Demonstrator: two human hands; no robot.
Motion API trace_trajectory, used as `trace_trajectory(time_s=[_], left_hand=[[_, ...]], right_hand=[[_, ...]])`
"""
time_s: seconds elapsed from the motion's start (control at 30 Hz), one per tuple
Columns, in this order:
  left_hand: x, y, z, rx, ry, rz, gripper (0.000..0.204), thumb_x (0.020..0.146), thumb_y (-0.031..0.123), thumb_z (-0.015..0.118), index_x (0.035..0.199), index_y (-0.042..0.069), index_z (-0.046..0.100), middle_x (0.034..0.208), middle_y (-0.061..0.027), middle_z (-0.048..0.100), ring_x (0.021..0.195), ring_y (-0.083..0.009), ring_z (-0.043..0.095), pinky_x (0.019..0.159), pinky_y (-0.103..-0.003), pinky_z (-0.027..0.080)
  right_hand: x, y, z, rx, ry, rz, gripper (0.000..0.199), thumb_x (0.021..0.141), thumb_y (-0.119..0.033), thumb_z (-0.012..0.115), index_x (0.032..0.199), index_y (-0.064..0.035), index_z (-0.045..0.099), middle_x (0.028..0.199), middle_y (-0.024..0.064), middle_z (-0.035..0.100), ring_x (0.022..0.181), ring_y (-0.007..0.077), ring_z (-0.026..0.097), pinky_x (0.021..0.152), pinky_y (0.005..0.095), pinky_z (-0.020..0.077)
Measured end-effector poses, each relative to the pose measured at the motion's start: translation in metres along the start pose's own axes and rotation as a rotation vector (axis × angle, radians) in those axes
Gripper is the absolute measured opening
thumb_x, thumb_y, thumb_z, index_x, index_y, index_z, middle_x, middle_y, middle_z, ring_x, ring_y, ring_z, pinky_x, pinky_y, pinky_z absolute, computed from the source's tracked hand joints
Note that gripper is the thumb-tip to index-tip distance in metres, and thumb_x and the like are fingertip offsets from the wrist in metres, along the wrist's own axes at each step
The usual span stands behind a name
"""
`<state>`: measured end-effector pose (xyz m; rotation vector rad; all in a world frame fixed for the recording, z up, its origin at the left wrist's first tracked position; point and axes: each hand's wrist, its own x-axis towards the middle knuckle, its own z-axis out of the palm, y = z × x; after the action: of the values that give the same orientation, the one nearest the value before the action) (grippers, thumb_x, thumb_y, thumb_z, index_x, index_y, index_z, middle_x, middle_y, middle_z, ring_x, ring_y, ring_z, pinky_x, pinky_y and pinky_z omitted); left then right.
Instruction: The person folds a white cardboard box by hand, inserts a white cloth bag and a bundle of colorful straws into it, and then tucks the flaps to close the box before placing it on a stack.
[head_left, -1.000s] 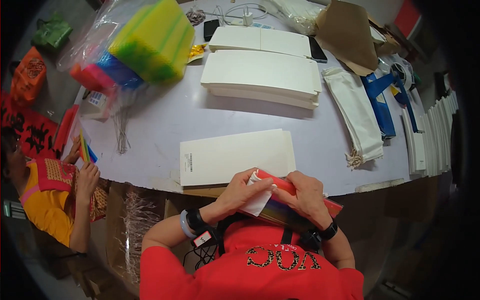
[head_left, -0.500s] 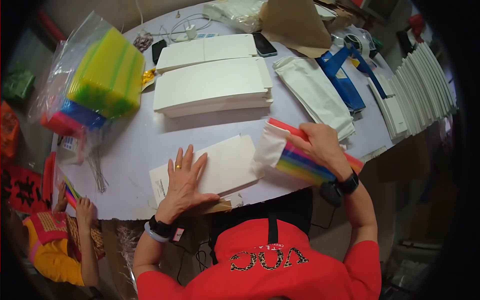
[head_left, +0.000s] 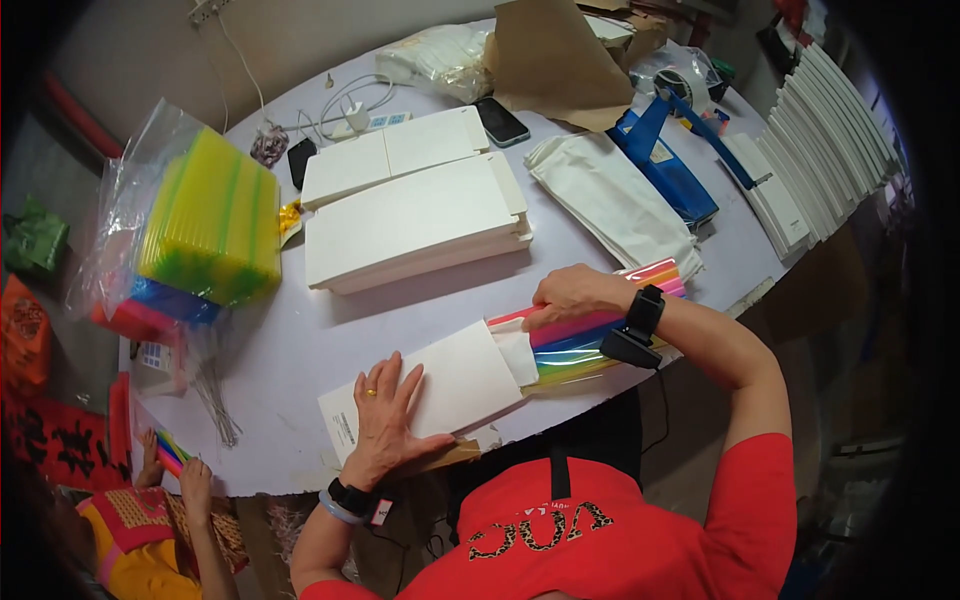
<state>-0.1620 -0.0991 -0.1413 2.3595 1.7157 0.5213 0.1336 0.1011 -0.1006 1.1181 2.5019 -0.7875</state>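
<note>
At the near table edge, a flat white box (head_left: 440, 390) lies under the left hand (head_left: 388, 412), fingers spread flat on it. Right hand (head_left: 575, 296), fingers closed on a rainbow-coloured bundle (head_left: 600, 325), holds its end at the box's open flap; stacked white boxes (head_left: 415, 225) lie beyond.

We see a pale work table (head_left: 300, 340) under even light, grey wall (head_left: 150, 50) at eleven o'clock.

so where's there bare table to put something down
Bare white table lies between the stacked flat white cartons, the clear bag of yellow sheets and the flat white paper sleeve under the left hand. Far edge and right side are crowded.
</note>
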Motion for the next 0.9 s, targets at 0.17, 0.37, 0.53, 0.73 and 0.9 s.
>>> trace_trajectory(time_s=[0.17, 0.37, 0.53, 0.73, 0.9], left_hand=[[-0.001, 0.002, -0.002, -0.017, 0.008, 0.013, 0.100, 0.055, 0.062, 0.078, 0.134, 0.009, 0.046, 0.144, -0.0229, 0.033, 0.132, -0.0407, 0.031, 0.107, -0.061, 0.013], [0.020, -0.001, -0.034, -0.196, -0.035, -0.129, 0.085, 0.063, 0.050, 0.081, 0.130, 0.008, 0.050, 0.129, -0.0198, 0.052, 0.117, -0.0365, 0.051, 0.098, -0.047, 0.038], [0.093, 0.044, -0.111, -0.588, -0.527, -0.138, 0.060, 0.075, 0.026, 0.079, 0.125, 0.005, 0.053, 0.111, -0.0110, 0.064, 0.101, -0.0267, 0.063, 0.083, -0.032, 0.050], [0.101, 0.088, -0.164, -1.085, -0.215, -0.030, 0.047, 0.081, 0.002, 0.071, 0.124, 0.001, 0.052, 0.111, -0.0048, 0.064, 0.100, -0.0156, 0.059, 0.089, -0.031, 0.048], [0.107, 0.140, -0.155, -1.016, -0.033, 0.199, 0.050, 0.080, -0.003, 0.071, 0.126, 0.001, 0.051, 0.108, -0.0053, 0.063, 0.099, -0.0152, 0.059, 0.090, -0.031, 0.047]], right_hand=[[0.023, -0.005, 0.013, -0.028, -0.044, -0.187, 0.059, 0.083, -0.058, 0.052, 0.084, -0.0021, 0.070, 0.078, 0.0217, 0.065, 0.075, 0.0379, 0.063, 0.068, 0.0453, 0.0493], [0.013, -0.061, -0.017, -0.106, 0.268, -0.493, 0.039, 0.081, -0.042, 0.057, 0.082, -0.0038, 0.058, 0.071, 0.0186, 0.064, 0.068, 0.0394, 0.062, 0.060, 0.0456, 0.0476], [-0.035, -0.133, -0.063, -0.381, 0.507, -0.752, 0.026, 0.077, -0.026, 0.063, 0.085, -0.0035, 0.054, 0.073, 0.0126, 0.063, 0.070, 0.0303, 0.065, 0.058, 0.0401, 0.0476], [-0.148, -0.118, -0.162, -0.674, 1.390, -0.555, 0.032, 0.081, -0.021, 0.068, 0.107, -0.0060, 0.058, 0.102, 0.0091, 0.061, 0.089, 0.0201, 0.065, 0.076, 0.0347, 0.0539], [-0.220, -0.053, -0.190, 0.028, 1.287, -0.605, 0.038, 0.087, -0.023, 0.068, 0.122, -0.0123, 0.057, 0.112, 0.0073, 0.062, 0.098, 0.0193, 0.065, 0.081, 0.0328, 0.0553]])
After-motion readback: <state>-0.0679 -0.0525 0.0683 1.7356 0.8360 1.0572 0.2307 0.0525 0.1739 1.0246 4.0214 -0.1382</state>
